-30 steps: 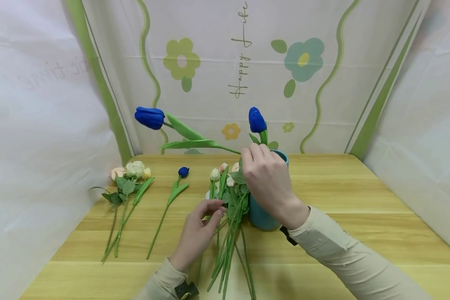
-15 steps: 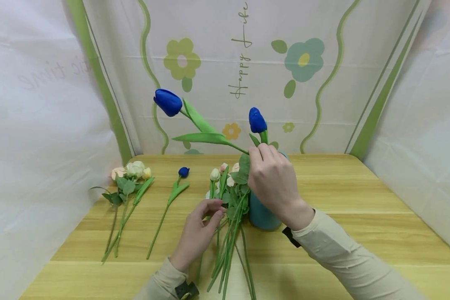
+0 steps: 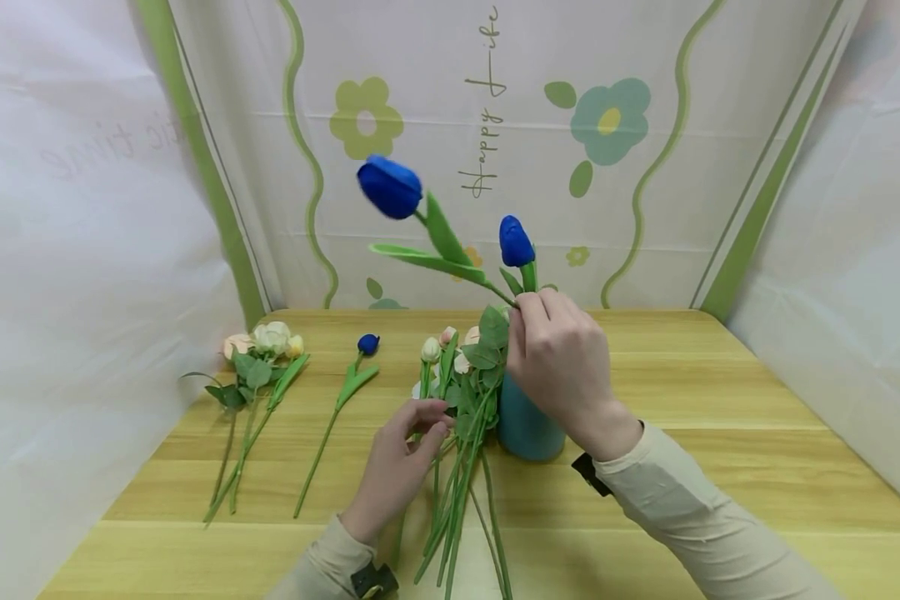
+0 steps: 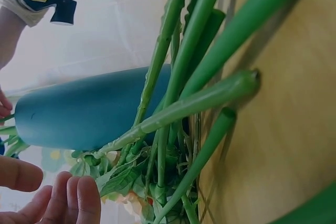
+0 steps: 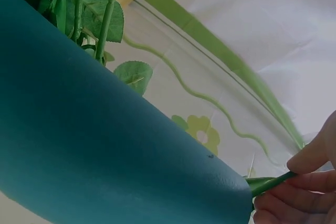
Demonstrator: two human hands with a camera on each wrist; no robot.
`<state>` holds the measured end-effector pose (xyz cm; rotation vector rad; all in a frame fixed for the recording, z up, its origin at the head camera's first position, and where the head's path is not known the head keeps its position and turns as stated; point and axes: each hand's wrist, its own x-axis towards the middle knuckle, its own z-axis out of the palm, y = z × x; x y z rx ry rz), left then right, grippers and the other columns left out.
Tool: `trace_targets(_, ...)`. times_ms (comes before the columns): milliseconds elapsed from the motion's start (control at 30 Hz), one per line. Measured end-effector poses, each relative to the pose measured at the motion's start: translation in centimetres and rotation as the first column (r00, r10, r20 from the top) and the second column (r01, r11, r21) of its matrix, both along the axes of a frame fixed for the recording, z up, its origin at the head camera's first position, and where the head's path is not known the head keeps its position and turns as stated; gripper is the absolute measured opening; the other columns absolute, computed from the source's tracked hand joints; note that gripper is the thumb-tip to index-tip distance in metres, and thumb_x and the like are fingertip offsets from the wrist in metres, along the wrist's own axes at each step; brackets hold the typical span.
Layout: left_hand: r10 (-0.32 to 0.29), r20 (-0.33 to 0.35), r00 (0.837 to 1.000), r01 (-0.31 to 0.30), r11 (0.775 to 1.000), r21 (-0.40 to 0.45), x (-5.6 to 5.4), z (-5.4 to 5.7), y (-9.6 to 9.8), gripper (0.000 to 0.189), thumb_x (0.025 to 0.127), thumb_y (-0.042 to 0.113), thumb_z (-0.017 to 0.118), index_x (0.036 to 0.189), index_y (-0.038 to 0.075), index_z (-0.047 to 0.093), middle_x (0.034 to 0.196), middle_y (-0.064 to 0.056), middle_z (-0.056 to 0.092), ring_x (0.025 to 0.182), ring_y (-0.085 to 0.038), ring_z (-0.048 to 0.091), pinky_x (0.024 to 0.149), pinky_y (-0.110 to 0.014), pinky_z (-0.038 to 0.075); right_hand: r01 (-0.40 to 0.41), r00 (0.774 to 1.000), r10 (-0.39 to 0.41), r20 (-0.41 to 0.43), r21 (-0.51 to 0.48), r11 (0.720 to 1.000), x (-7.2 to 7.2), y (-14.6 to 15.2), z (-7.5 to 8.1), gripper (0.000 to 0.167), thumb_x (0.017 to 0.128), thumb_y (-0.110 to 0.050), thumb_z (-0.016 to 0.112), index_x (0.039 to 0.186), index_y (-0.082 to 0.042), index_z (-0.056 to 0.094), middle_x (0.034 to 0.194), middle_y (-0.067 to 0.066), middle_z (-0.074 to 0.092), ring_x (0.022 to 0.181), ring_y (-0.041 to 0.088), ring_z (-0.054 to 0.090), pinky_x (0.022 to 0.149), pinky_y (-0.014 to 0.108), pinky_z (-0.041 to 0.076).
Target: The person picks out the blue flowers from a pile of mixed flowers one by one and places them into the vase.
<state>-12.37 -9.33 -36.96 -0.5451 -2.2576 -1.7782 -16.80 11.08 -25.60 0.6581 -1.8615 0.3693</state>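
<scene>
My right hand [image 3: 558,367] pinches the stem of a blue tulip [image 3: 390,187] at the mouth of a blue vase [image 3: 528,425]. Its bloom leans up to the left. In the right wrist view the pinched stem [image 5: 275,183] runs into the vase mouth. A second blue tulip [image 3: 515,241] rises behind the hand, its lower stem hidden. My left hand [image 3: 397,462] holds nothing; its fingers are loosely bent beside a bunch of pale flowers [image 3: 430,350] with green stems [image 4: 184,103], left of the vase.
On the wooden table [image 3: 682,400], a blue tulip [image 3: 367,344] lies left of the bunch. Farther left lie cream and peach flowers [image 3: 272,337] with crossed stems. A printed white curtain [image 3: 450,50] closes off the back and sides.
My right hand has shifted a little to the right, and the held tulip's bloom has swung up and rightward. The left hand has stayed in place.
</scene>
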Motion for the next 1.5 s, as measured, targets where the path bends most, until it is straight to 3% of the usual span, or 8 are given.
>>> trace_targets(267,-0.018,0.053,0.998,0.017,0.999,0.030,0.1,0.1,0.1,0.021,0.099,0.005,0.058,0.120,0.006,0.061,0.109,-0.013,0.065,0.101,-0.037,0.060,0.076,-0.042,0.055,0.037,0.999,-0.036,0.005,-0.067,0.997,-0.2,1.2,-0.2,0.012,0.088,-0.002,0.058,0.088,0.007,0.066,0.076,0.019,0.063,0.065,0.036,0.060,0.051,0.047,0.049)
trace_targets(467,-0.016,0.060,0.998,0.014,0.999,0.030,0.1,0.0,0.2,0.021,0.099,0.004,0.057,0.120,0.005,0.061,0.109,-0.013,0.066,0.100,-0.036,0.060,0.076,-0.043,0.055,0.043,0.999,-0.039,0.033,-0.124,0.991,-0.5,2.0,-0.4,0.016,0.090,-0.006,0.059,0.091,0.008,0.067,0.076,0.020,0.064,0.063,0.037,0.060,0.048,0.047,0.048)
trace_targets(800,-0.016,0.067,0.998,0.014,0.999,0.032,0.1,0.0,0.3,0.020,0.099,0.004,0.057,0.119,0.004,0.061,0.108,-0.013,0.066,0.100,-0.039,0.060,0.076,-0.042,0.055,0.075,0.988,-0.049,0.143,-0.186,0.980,-0.7,3.2,-1.0,0.022,0.093,-0.013,0.059,0.076,0.000,0.063,0.072,0.015,0.060,0.065,0.033,0.053,0.049,0.045,0.045)
trace_targets(1033,-0.018,0.060,0.998,0.017,1.000,0.023,0.1,0.0,0.3,0.017,0.099,0.004,0.058,0.116,0.003,0.063,0.108,-0.013,0.066,0.100,-0.035,0.061,0.075,-0.043,0.055,0.062,0.977,-0.015,0.211,-0.219,0.974,-0.8,4.0,-1.8,0.023,0.091,-0.017,0.066,0.082,0.004,0.065,0.083,0.017,0.060,0.074,0.034,0.053,0.058,0.047,0.048)
trace_targets(1133,-0.020,0.059,0.998,0.019,1.000,0.020,0.1,0.0,0.3,0.015,0.099,0.005,0.058,0.112,0.002,0.064,0.107,-0.012,0.066,0.098,-0.036,0.061,0.074,-0.043,0.055,0.066,0.963,-0.004,0.268,-0.223,0.973,-0.7,4.4,-2.3,0.040,0.088,-0.031,0.072,0.098,0.007,0.065,0.094,0.020,0.061,0.084,0.035,0.057,0.065,0.049,0.049)
trace_targets(1267,-0.019,0.061,0.998,0.019,1.000,0.004,0.1,0.0,0.3,0.014,0.099,0.005,0.058,0.109,0.000,0.066,0.105,-0.013,0.066,0.094,-0.037,0.060,0.072,-0.042,0.055,0.117,0.924,-0.031,0.381,-0.206,0.971,-0.6,4.8,-2.9,0.065,0.082,-0.047,0.077,0.116,0.007,0.062,0.109,0.021,0.061,0.096,0.037,0.059,0.068,0.052,0.051)
trace_targets(1367,-0.020,0.065,0.998,0.020,1.000,-0.007,0.0,-0.2,0.2,0.014,0.100,0.006,0.058,0.108,0.000,0.067,0.104,-0.013,0.066,0.092,-0.038,0.060,0.071,-0.042,0.055,0.142,0.894,-0.047,0.446,-0.182,0.973,-0.5,5.0,-3.1,0.070,0.081,-0.050,0.077,0.120,0.007,0.062,0.113,0.021,0.061,0.099,0.038,0.059,0.071,0.054,0.051)
trace_targets(1500,-0.022,0.084,0.996,0.023,1.000,-0.021,-0.3,-0.4,0.0,0.015,0.100,0.010,0.058,0.109,0.002,0.067,0.105,-0.011,0.067,0.091,-0.036,0.061,0.070,-0.041,0.055,0.141,0.877,-0.044,0.479,-0.170,0.975,-0.5,5.1,-3.1,0.071,0.083,-0.050,0.075,0.122,0.008,0.060,0.115,0.022,0.061,0.099,0.039,0.060,0.074,0.055,0.051)
